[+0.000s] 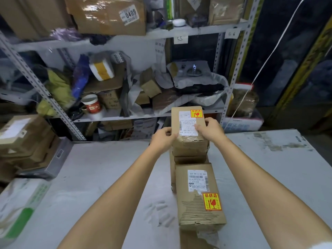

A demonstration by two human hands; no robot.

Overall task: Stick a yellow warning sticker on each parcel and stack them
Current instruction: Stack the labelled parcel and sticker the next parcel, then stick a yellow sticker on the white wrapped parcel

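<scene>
A brown cardboard parcel [186, 141] with a white label and a yellow warning sticker [196, 113] at its far right corner sits on top of a stack at the far middle of the grey table [100, 177]. My left hand [163, 139] grips its left side and my right hand [210, 129] grips its right side, thumb on the label. Nearer to me stands a second parcel stack [199, 211] whose top box has a white label and a yellow warning sticker [212, 201] on its right side.
Several cardboard boxes [27, 141] are piled at the table's left edge, with a white and green bag [19, 205] in front of them. Behind the table a metal shelf rack [115, 42] holds cluttered parcels, a red mug [91, 105] and bags.
</scene>
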